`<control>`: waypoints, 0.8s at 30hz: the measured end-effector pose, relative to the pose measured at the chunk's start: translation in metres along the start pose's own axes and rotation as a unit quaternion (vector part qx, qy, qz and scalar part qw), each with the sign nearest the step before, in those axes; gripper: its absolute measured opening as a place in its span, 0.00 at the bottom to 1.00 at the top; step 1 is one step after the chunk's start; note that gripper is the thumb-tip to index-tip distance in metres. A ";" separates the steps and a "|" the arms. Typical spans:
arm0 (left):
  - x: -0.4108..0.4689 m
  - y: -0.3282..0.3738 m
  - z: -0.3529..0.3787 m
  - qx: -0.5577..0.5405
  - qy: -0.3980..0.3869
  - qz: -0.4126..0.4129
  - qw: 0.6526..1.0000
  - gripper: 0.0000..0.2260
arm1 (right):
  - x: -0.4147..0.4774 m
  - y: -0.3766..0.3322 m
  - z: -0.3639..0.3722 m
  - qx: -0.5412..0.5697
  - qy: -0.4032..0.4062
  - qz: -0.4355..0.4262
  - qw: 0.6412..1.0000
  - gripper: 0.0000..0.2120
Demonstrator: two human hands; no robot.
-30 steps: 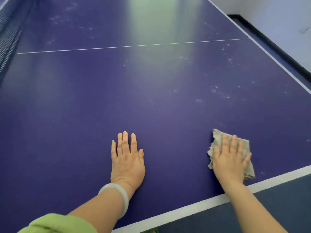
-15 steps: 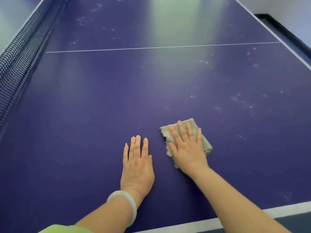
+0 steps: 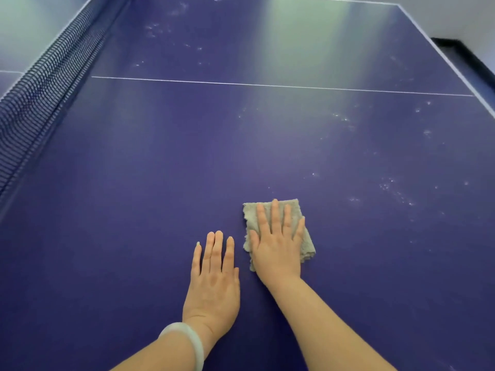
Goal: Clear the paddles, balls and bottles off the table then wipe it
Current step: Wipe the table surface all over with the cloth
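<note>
A dark blue table tennis table (image 3: 160, 183) fills the view. My right hand (image 3: 276, 245) lies flat with straight fingers on a folded grey cloth (image 3: 304, 243), pressing it to the table near the front middle. Just to its left, my left hand (image 3: 214, 279) rests palm down on the bare surface, fingers straight, a pale bangle on its wrist. Whitish dust specks (image 3: 393, 188) dot the table to the right of the cloth and further back. No paddles, balls or bottles are in view.
The black net (image 3: 40, 95) runs along the left side. A thin white centre line (image 3: 267, 85) crosses the table further back. The table's white right edge (image 3: 455, 68) borders a floor with a dark skirting board (image 3: 466, 53) at the upper right.
My right hand has slid the cloth leftward from near the table's front right edge to beside my left hand, then slightly forward. My left hand has stayed flat on the table.
</note>
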State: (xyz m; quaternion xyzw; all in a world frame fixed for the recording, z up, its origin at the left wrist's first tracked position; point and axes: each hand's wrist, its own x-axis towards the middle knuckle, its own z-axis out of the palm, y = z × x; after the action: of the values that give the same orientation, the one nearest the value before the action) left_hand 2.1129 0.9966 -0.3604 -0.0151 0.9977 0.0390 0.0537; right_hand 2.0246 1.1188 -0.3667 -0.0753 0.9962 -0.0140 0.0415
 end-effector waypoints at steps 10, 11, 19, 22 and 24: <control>0.000 0.000 -0.001 -0.004 -0.005 -0.011 1.000 0.27 | 0.056 0.164 -0.011 0.025 -0.018 0.199 0.980 0.29; -0.001 0.000 0.000 -0.002 -0.007 -0.011 1.000 0.27 | 0.041 0.185 -0.012 0.039 -0.023 0.253 0.966 0.29; 0.000 0.002 -0.002 0.018 -0.012 -0.023 1.000 0.27 | -0.025 0.069 -0.004 0.056 0.007 0.204 0.977 0.28; 0.000 0.003 -0.006 0.019 -0.015 -0.025 0.999 0.28 | -0.066 0.037 0.003 0.008 -0.014 -0.038 0.999 0.30; 0.000 0.003 -0.005 0.011 -0.011 -0.026 1.000 0.28 | -0.076 0.071 0.002 -0.004 -0.028 -0.083 0.996 0.29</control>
State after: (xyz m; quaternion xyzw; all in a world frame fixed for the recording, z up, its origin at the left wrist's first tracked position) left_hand 2.1123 0.9987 -0.3554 -0.0403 0.9967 0.0267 0.0655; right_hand 2.0894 1.2006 -0.3653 -0.1587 0.9849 -0.0110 0.0680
